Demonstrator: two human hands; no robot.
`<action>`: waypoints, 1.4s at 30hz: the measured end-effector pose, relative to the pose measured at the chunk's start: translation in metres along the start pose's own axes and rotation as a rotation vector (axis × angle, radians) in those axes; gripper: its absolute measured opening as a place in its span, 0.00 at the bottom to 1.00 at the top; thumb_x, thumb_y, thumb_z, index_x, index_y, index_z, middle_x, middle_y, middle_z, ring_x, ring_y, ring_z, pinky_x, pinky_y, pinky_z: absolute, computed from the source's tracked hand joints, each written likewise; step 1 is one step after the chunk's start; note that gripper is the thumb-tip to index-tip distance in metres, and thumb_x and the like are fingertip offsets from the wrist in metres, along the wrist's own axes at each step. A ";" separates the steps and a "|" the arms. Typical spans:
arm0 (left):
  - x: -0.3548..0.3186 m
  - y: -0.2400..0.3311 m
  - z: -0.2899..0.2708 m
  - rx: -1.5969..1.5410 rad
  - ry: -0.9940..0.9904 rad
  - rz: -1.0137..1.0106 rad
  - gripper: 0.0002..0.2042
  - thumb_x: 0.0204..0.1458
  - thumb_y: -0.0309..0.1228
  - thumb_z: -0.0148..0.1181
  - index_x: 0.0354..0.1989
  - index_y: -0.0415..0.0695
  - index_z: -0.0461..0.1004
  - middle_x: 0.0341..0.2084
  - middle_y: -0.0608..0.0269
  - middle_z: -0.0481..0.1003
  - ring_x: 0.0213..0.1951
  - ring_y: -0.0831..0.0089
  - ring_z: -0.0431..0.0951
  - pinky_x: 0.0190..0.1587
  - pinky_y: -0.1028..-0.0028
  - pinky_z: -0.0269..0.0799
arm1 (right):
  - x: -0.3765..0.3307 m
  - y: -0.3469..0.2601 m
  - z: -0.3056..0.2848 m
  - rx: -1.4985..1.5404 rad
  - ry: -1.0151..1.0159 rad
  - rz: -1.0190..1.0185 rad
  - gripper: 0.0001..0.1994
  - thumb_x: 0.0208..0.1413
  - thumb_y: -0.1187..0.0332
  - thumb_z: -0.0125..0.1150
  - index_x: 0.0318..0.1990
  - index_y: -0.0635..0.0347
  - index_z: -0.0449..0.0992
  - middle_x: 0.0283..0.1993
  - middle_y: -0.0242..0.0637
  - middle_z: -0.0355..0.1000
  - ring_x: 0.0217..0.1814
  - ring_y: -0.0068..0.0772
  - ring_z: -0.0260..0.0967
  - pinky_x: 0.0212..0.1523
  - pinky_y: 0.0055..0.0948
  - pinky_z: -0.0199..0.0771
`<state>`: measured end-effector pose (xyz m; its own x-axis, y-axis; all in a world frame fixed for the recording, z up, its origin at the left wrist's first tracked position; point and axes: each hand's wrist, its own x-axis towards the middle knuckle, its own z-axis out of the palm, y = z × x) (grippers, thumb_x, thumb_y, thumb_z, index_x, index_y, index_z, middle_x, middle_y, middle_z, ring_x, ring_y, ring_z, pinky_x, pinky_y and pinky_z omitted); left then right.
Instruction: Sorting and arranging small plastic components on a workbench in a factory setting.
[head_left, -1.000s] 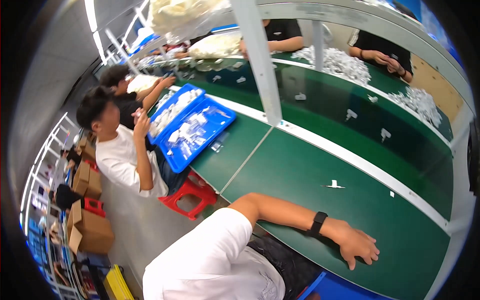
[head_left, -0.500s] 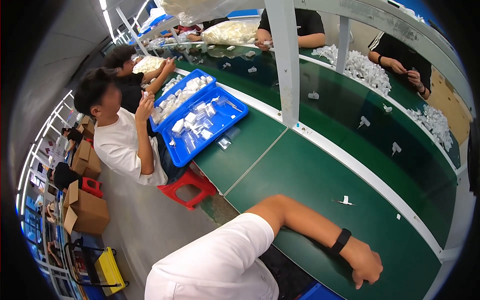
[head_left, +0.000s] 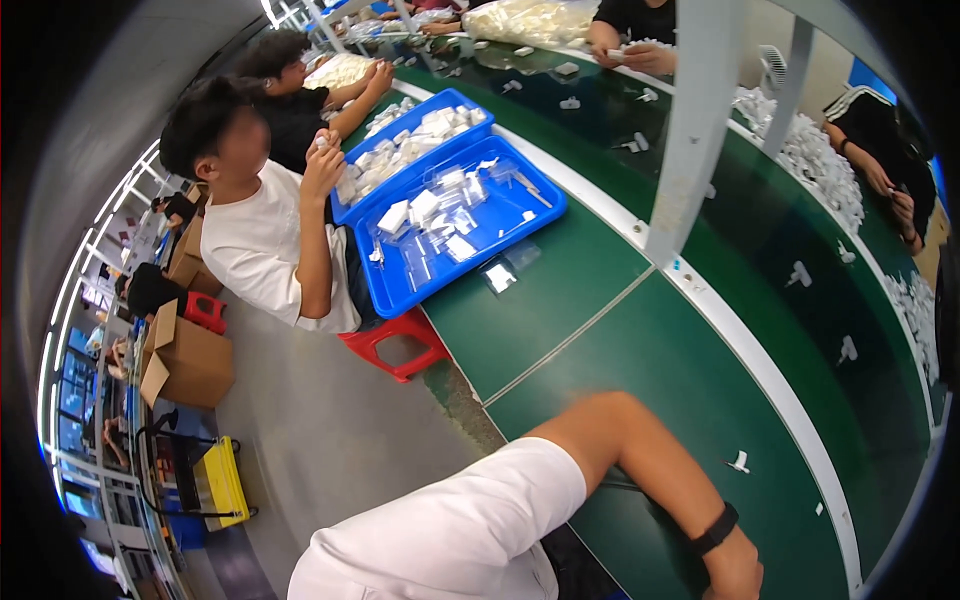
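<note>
My left arm, with a black wristband [head_left: 714,529] on it, bends over the green worktop [head_left: 560,370]. At the lower edge of the picture, my left hand [head_left: 736,570] is partly cut off, so its fingers and anything in them are hidden. A small white part with a thin metal piece [head_left: 738,463] lies on the worktop beyond the wrist. Further right is a tiny white bit [head_left: 819,509] near the white rail. My right hand is outside the picture.
Two blue trays [head_left: 548,203] of white parts and clear plastic pieces stand at far left, beside a seated co-worker [head_left: 255,235]. A grey post [head_left: 695,130] rises from the white rail [head_left: 770,375]. Beyond runs a dark green belt [head_left: 740,240] carrying scattered white parts.
The view has shifted, so the trays and post sit further right. My left hand has moved down toward the lower edge, and its fingers have gone out of sight.
</note>
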<state>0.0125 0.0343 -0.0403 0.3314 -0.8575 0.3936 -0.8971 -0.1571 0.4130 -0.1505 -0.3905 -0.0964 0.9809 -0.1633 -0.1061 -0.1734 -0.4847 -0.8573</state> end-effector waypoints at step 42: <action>0.045 -0.019 0.042 -0.222 0.564 -0.183 0.11 0.39 0.36 0.62 0.19 0.40 0.80 0.14 0.51 0.75 0.19 0.57 0.76 0.20 0.58 0.67 | 0.064 -0.016 0.133 0.513 0.076 -0.431 0.32 0.58 0.51 0.55 0.61 0.69 0.65 0.32 0.37 0.68 0.28 0.27 0.61 0.27 0.24 0.57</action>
<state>0.0320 -0.0221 -0.0648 0.6314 -0.4270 0.6473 -0.7490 -0.1196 0.6517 -0.0736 -0.2787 -0.1570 0.9406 -0.1155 0.3191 0.3150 -0.0532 -0.9476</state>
